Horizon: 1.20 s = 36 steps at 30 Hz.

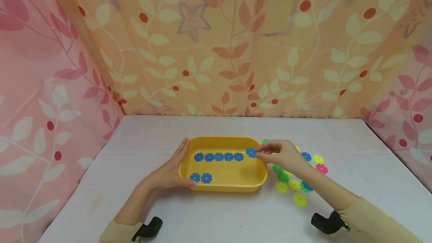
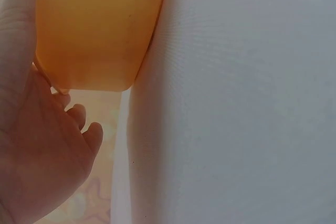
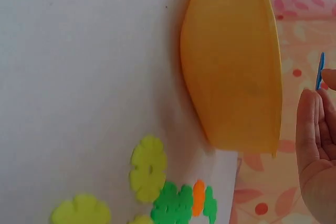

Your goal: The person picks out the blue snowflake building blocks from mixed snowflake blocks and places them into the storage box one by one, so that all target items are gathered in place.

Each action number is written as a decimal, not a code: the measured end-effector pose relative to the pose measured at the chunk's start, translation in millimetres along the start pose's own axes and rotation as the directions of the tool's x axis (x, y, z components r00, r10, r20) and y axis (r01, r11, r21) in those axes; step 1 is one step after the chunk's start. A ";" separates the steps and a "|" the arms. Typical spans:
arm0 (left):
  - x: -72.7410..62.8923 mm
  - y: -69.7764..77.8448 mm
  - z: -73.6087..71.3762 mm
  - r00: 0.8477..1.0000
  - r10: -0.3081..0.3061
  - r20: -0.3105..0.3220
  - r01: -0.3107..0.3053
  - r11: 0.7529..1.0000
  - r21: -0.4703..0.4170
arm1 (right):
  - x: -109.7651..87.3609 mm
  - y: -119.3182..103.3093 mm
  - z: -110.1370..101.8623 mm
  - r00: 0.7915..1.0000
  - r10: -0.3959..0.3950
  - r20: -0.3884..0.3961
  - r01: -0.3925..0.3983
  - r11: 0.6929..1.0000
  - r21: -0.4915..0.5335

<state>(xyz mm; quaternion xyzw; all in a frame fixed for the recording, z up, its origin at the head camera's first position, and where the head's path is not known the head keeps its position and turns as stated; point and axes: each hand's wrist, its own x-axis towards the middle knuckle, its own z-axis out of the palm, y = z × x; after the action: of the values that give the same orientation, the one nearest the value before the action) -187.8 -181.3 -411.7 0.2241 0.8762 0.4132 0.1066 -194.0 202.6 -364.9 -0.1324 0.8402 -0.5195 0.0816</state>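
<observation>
A yellow plastic basin (image 1: 222, 188) stands on the table. Along its far side lie several blue flower-shaped discs (image 1: 219, 157) in a row, and two more blue pieces (image 1: 206, 178) lie at the near left corner. My left hand (image 1: 168, 170) grips the basin's left end, thumb at the near rim and fingers along the outer wall. Over the basin's right end, my right hand (image 1: 285, 156) pinches one blue flower-shaped disc (image 1: 251, 152) between thumb and fingertips. That disc (image 3: 320, 71) appears edge-on in the right wrist view, raised above the rim.
Right of the basin, loose flower discs are scattered: yellow (image 1: 300, 199), green (image 1: 282, 177), pink (image 1: 321, 168) and blue (image 1: 306, 156). Some are partly hidden by my right forearm. A patterned curtain (image 1: 233, 48) hangs behind the white table (image 1: 236, 216).
</observation>
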 end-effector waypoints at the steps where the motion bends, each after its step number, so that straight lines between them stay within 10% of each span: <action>1: 0.0 0.0 0.1 1.000 0.000 0.002 0.000 1.000 0.001 | 2.6 -2.8 5.0 1.000 -0.015 0.017 0.015 1.000 0.006; 17: 0.3 -0.9 0.0 1.000 0.010 0.006 -0.010 1.000 0.001 | 36.9 -17.0 72.8 0.949 -0.146 0.278 0.172 0.983 -0.072; 28: -0.4 -2.0 -0.3 1.000 0.013 0.003 -0.013 1.000 0.005 | 50.3 -7.4 87.3 0.897 -0.130 0.423 0.263 0.925 -0.273; 36: 0.7 -2.6 0.0 1.000 0.004 0.002 -0.004 1.000 -0.007 | 50.7 -7.1 89.4 0.899 -0.097 0.427 0.249 0.915 -0.316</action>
<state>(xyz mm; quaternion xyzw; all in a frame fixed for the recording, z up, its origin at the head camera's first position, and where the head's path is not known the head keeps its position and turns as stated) -189.2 -182.4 -413.8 0.2260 0.8742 0.4161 0.1072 -216.8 107.8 -398.6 -0.3245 0.8711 -0.3218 0.1797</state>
